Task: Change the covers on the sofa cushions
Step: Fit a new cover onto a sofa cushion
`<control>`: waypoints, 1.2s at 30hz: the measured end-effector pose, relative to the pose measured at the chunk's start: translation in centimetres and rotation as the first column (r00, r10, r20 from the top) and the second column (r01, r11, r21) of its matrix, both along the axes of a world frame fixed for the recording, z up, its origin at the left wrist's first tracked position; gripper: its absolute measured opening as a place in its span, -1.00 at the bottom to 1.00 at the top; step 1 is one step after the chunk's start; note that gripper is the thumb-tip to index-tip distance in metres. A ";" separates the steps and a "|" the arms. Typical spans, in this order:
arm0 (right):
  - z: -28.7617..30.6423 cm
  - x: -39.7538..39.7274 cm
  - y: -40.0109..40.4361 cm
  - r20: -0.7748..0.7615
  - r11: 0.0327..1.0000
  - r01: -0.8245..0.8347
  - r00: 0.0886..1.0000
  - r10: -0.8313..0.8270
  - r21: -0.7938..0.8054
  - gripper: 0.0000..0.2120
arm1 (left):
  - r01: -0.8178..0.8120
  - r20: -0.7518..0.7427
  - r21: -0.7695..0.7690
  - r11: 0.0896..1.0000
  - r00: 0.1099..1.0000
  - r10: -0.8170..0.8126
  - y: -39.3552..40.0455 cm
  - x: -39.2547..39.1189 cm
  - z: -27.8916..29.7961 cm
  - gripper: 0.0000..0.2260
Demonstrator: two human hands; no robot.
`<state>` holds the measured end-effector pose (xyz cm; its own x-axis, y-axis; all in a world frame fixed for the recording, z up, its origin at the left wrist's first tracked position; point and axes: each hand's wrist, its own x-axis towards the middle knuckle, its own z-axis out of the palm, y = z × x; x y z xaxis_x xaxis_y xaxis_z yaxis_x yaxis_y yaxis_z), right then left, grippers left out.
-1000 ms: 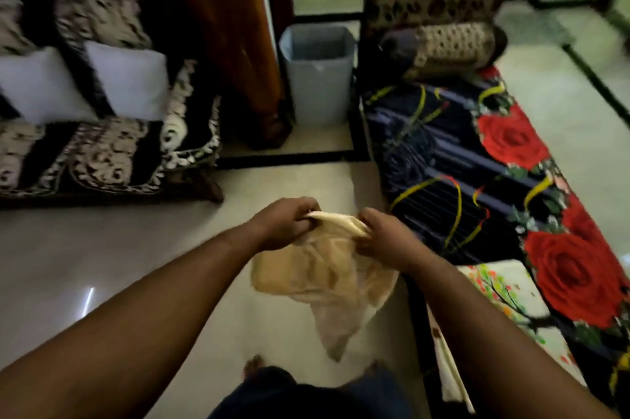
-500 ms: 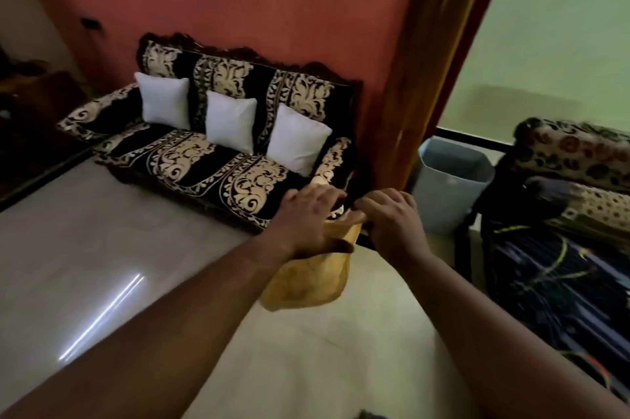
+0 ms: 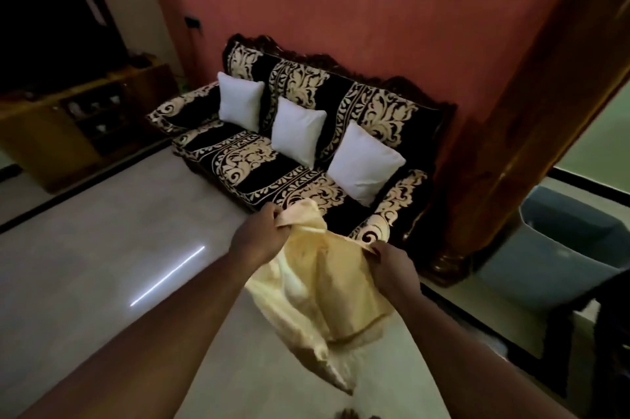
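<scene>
The room is dimly and warmly lit. A thin white streak of glare is thrown across the glossy floor at near left. The far-left corner is lost in shadow. Straight lines are bowed by wide-angle distortion at the edges; detail is rendered soft throughout.

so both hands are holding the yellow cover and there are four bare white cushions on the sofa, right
Not quite: the head view shows three white cushions on the sofa, not four. The rest holds: the left hand and right hand both grip the yellow cover.
</scene>
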<state>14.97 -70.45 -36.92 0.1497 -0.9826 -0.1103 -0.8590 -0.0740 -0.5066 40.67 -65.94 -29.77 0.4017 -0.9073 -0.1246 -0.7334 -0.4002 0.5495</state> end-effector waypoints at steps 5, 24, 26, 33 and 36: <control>2.6 7.4 -7.8 0.085 0.961 -0.269 0.958 0.273 -0.059 -0.77 | 0.183 0.384 0.091 0.979 0.900 -0.204 -4.2 2.7 -3.7 -0.01; -2.3 18.1 -34.9 -0.273 0.998 0.025 0.962 -0.008 0.059 -0.84 | 0.154 -0.016 0.029 0.988 0.988 -0.154 -32.6 21.5 -6.8 -0.72; -3.3 18.7 -37.6 -0.191 0.989 0.037 0.982 -0.009 0.141 -0.81 | 0.203 0.078 0.022 0.979 0.976 -0.204 -35.5 21.9 -7.2 -0.74; -10.7 18.9 -51.1 -0.151 0.931 -0.098 0.976 0.160 0.352 -0.46 | 0.083 -0.129 0.224 0.971 0.990 -0.055 -46.2 23.5 -11.5 -0.75; -14.5 18.4 -58.4 -0.183 0.932 -0.029 0.978 0.101 0.362 -0.34 | 0.009 -0.141 0.281 0.960 0.990 0.032 -51.4 22.5 -13.5 -0.68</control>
<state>33.33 -128.86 -51.38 0.1517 -0.8619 -0.4838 -0.9430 0.0206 -0.3323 63.12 -117.31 -43.29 0.3712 -0.8230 -0.4300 -0.6502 -0.5610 0.5124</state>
